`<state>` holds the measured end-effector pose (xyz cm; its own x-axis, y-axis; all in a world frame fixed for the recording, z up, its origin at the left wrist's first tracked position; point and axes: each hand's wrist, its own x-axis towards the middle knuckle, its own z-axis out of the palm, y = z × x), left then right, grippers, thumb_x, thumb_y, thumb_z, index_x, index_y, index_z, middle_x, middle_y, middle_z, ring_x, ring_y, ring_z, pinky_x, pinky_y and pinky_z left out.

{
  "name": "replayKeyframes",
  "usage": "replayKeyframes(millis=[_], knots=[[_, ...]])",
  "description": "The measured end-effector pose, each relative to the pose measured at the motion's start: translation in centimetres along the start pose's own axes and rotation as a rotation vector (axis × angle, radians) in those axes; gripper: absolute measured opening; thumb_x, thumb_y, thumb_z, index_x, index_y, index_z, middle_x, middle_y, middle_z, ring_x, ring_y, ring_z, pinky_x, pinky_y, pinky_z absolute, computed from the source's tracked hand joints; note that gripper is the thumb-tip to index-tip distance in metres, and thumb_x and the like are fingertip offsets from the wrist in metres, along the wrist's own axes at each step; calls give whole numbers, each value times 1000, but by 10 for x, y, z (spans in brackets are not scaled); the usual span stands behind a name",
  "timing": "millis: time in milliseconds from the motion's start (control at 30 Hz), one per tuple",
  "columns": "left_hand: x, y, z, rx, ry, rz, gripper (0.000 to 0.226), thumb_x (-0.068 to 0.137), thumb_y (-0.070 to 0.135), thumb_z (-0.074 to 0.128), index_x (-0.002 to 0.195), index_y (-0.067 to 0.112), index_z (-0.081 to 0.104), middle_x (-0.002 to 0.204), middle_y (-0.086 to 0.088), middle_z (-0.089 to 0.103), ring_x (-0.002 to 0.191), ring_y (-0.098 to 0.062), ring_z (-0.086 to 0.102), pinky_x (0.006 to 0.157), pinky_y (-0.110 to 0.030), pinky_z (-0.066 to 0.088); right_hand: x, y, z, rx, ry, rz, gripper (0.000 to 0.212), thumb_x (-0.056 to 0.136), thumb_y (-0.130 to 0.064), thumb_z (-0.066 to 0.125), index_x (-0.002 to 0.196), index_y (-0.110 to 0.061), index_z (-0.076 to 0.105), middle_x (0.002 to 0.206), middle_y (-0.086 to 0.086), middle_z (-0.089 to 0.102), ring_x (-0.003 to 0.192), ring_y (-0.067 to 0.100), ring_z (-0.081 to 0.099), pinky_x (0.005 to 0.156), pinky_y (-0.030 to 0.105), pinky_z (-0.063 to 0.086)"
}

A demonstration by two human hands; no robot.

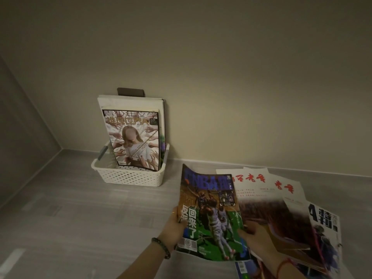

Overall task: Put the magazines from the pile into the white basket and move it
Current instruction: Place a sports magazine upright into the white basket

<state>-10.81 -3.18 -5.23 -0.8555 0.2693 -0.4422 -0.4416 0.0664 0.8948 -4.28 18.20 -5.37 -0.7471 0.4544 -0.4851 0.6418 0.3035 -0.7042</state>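
Observation:
A white perforated basket (128,176) stands on the floor against the wall. Several magazines lean upright in it, the front one (134,139) showing a woman ringed by hands. To its right a loose pile of magazines (281,210) lies fanned out on the floor. I hold a basketball magazine (209,210) with a green cover, lifted off the pile and tilted. My left hand (173,228) grips its left edge. My right hand (255,236) grips its lower right edge, over the pile.
The grey wood-look floor (80,218) meets a beige wall behind the basket and another wall at the left. A dark bracket (131,91) sits on the wall above the basket. A pale strip (12,258) marks the floor at lower left.

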Motion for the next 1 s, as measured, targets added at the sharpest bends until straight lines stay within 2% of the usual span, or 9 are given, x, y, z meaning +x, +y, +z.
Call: replayKeyframes(millis=[133, 233, 400, 467, 533, 767, 867, 967, 1000], knots=[[-5, 15, -7, -63, -82, 88, 44, 89, -10, 40, 125, 15, 42, 114, -8, 61, 98, -20, 63, 74, -23, 56, 2, -8, -1, 94, 35, -7, 15, 87, -17, 56, 85, -4, 65, 100, 24, 68, 89, 31, 63, 92, 42, 48], [-11, 30, -21, -143, -125, 110, 42, 88, -9, 44, 118, 21, 48, 102, 3, 68, 83, -8, 70, 63, -18, 56, 3, -28, 1, 226, 52, 39, 36, 89, -26, 51, 117, -3, 53, 122, 23, 58, 110, 37, 55, 104, 46, 39], [-13, 77, -62, -189, -168, 193, 47, 84, -7, 51, 122, 21, 49, 112, -3, 69, 105, -23, 65, 91, -38, 53, -12, -96, 5, 377, 106, -191, 21, 89, -16, 52, 109, -11, 57, 111, 21, 63, 99, 38, 61, 93, 53, 47], [-7, 101, -90, -135, -100, 231, 48, 83, -5, 55, 126, 15, 48, 117, -13, 65, 109, -32, 60, 99, -46, 46, -23, -130, 15, 344, 200, -354, 11, 86, -10, 55, 89, -19, 61, 95, 17, 67, 85, 32, 64, 81, 46, 53], [0, 126, -119, -66, -22, 303, 36, 85, 3, 55, 121, 7, 53, 109, -15, 67, 102, -31, 62, 94, -43, 49, -28, -165, 29, 361, 229, -492, 26, 83, -3, 58, 75, -28, 61, 84, 10, 67, 73, 17, 66, 68, 31, 53], [44, 204, -220, 37, 245, 480, 18, 87, 7, 54, 105, 5, 55, 78, -4, 61, 61, -13, 58, 57, -22, 54, 0, -274, 103, 564, 198, -599, 18, 78, 1, 63, 92, -10, 67, 85, 10, 68, 74, 21, 63, 67, 29, 53], [69, 216, -249, 44, 332, 503, 13, 88, 3, 52, 101, 5, 55, 85, -3, 62, 71, -15, 60, 60, -23, 56, 20, -300, 132, 572, 172, -610, 18, 80, 5, 59, 95, -4, 64, 94, 18, 68, 79, 24, 63, 65, 21, 53], [95, 210, -268, 26, 361, 480, 10, 87, 2, 53, 96, 7, 57, 84, 0, 63, 76, -15, 60, 67, -26, 53, 41, -310, 156, 487, 183, -579, 14, 83, 4, 55, 94, 0, 63, 99, 25, 68, 92, 41, 63, 81, 40, 52], [103, 206, -272, 28, 361, 463, 11, 86, 3, 54, 95, 7, 58, 84, 1, 63, 76, -15, 61, 65, -25, 53, 47, -309, 163, 449, 203, -557, 14, 84, 3, 55, 93, -1, 64, 98, 25, 68, 88, 38, 64, 79, 34, 53]])
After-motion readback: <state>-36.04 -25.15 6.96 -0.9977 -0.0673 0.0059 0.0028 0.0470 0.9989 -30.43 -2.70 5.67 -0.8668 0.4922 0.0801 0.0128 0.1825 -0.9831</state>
